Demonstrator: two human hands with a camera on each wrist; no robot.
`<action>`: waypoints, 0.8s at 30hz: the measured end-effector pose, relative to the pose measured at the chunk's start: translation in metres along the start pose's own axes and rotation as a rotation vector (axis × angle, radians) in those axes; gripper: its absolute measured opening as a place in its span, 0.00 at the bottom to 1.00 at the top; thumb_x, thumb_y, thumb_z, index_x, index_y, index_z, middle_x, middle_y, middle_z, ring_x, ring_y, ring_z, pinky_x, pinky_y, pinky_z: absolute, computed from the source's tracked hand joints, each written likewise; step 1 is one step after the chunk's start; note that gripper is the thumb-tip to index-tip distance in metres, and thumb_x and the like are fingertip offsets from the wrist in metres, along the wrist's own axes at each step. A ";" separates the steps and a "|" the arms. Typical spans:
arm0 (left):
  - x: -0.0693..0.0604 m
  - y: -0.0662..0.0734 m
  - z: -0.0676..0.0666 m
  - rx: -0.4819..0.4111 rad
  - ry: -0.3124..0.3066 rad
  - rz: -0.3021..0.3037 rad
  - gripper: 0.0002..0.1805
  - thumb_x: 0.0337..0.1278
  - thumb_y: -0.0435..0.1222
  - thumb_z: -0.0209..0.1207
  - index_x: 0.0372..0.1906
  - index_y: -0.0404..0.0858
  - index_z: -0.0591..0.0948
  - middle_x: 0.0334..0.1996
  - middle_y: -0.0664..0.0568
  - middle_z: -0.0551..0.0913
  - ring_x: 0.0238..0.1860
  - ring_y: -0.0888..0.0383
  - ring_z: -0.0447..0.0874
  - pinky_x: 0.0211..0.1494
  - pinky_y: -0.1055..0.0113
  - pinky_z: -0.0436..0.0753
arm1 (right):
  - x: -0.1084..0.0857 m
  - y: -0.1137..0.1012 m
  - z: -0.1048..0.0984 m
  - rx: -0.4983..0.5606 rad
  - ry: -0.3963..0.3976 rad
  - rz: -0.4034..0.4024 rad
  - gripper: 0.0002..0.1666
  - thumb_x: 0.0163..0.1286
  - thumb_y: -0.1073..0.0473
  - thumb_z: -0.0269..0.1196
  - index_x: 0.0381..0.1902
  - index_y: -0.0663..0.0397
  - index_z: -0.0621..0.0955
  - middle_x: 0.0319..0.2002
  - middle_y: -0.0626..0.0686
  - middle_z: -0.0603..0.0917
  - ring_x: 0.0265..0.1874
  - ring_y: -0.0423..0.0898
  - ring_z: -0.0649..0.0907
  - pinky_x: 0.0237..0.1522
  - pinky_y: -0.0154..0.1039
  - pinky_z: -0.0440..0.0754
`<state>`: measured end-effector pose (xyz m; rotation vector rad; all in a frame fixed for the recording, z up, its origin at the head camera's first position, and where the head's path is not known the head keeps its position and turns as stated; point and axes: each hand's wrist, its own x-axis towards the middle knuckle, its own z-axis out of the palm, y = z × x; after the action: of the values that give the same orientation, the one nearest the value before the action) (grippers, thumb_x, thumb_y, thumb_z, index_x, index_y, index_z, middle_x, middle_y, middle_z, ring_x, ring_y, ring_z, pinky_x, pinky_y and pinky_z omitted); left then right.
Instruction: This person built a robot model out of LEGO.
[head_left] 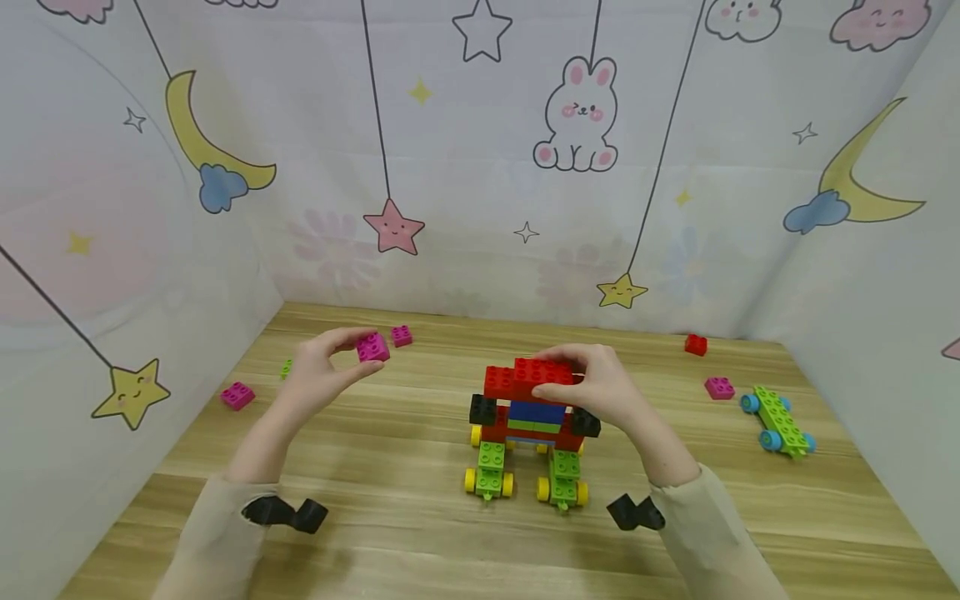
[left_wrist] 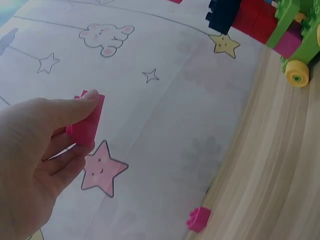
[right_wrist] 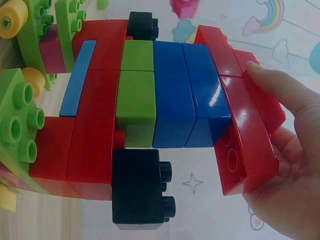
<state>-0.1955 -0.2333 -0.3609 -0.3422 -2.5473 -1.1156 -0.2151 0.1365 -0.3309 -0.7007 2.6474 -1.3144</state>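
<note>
My left hand [head_left: 318, 371] pinches a magenta toy brick [head_left: 372, 347] between thumb and fingers, held up over the left side of the table. In the left wrist view the same brick [left_wrist: 89, 122] shows its flat side. My right hand [head_left: 596, 385] grips the red top brick [head_left: 551, 372] of a block-built figure. Below it, in the right wrist view, come long red bricks [right_wrist: 245, 125], blue bricks [right_wrist: 172, 95], green bricks [right_wrist: 136, 107] and a red base [right_wrist: 95, 130]. Black bricks [right_wrist: 137, 187] jut from both sides. Green wheeled bases [head_left: 491, 468] with yellow wheels carry the figure.
Loose magenta bricks lie at left [head_left: 237, 396] and at the back [head_left: 402, 336], near a small green piece [head_left: 287, 368]. At right are a red brick [head_left: 696, 344], another magenta brick [head_left: 720, 387] and a green wheeled base with blue wheels [head_left: 780, 421]. A printed cloth [head_left: 465, 167] hangs behind the wooden table [head_left: 390, 517].
</note>
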 end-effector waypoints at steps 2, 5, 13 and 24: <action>0.004 0.008 0.008 -0.022 -0.009 0.020 0.24 0.55 0.35 0.68 0.57 0.32 0.80 0.52 0.37 0.83 0.54 0.39 0.81 0.55 0.44 0.79 | 0.000 0.000 0.000 0.000 0.000 0.005 0.24 0.61 0.56 0.71 0.55 0.56 0.83 0.47 0.57 0.86 0.40 0.48 0.84 0.42 0.38 0.83; 0.010 0.019 0.019 -0.047 -0.015 0.061 0.23 0.56 0.35 0.67 0.57 0.32 0.80 0.51 0.39 0.84 0.52 0.41 0.82 0.55 0.45 0.80 | 0.000 -0.001 0.000 0.006 0.000 0.018 0.24 0.60 0.56 0.71 0.55 0.55 0.83 0.48 0.56 0.86 0.40 0.48 0.84 0.42 0.38 0.83; 0.018 0.048 0.039 -0.098 -0.031 0.172 0.22 0.54 0.34 0.69 0.55 0.32 0.82 0.48 0.42 0.86 0.49 0.46 0.82 0.54 0.50 0.81 | -0.001 0.000 0.001 0.003 0.000 -0.004 0.24 0.61 0.56 0.70 0.54 0.57 0.83 0.47 0.57 0.86 0.39 0.47 0.84 0.42 0.38 0.83; 0.020 0.073 0.055 -0.137 -0.104 0.288 0.21 0.54 0.34 0.69 0.54 0.32 0.82 0.49 0.43 0.85 0.50 0.48 0.83 0.55 0.51 0.82 | -0.001 -0.003 0.000 0.011 0.005 0.006 0.24 0.61 0.55 0.70 0.54 0.57 0.83 0.47 0.58 0.86 0.39 0.47 0.83 0.41 0.38 0.83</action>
<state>-0.1994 -0.1421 -0.3398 -0.7936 -2.4119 -1.1878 -0.2132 0.1357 -0.3289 -0.6889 2.6423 -1.3294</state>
